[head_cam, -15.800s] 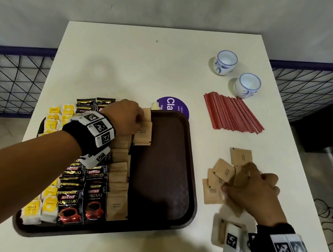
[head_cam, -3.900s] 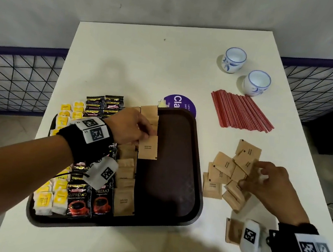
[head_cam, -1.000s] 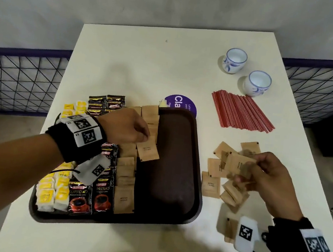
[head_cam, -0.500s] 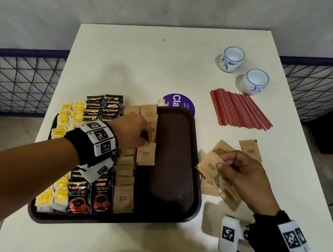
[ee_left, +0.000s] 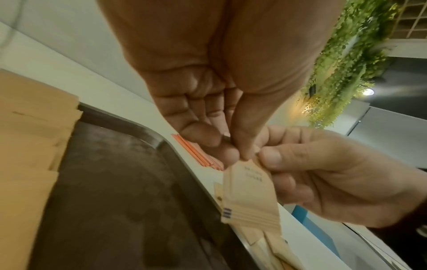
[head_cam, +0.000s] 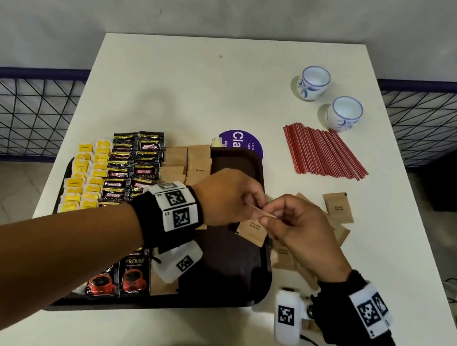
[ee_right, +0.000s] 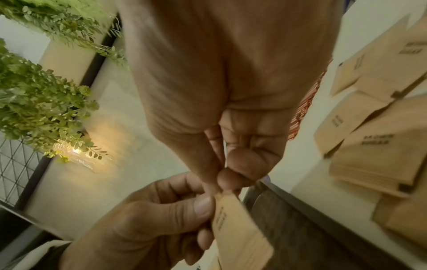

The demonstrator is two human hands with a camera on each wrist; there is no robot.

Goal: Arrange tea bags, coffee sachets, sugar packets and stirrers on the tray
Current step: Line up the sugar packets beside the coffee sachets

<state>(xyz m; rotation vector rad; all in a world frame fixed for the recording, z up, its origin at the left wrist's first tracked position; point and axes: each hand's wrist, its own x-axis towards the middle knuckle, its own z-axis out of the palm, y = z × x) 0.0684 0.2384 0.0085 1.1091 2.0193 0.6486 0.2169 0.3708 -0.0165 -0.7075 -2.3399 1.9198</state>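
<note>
Half a second ago the right hand was lifting a brown sugar packet off the loose pile on the table, to the right of the tray, while the left hand was setting one down in the row on the tray. Now both hands have met over the tray's right edge. This looks like a hand-off, so one more packet can join the sugar row.

The packet hangs down just above the tray. Its top edge is pinched by the right thumb and fingers and by the left thumb and fingertips, right next to each other. Both hands are grasping it. The red stirrers are on the table, beyond the tray's far right corner.
</note>
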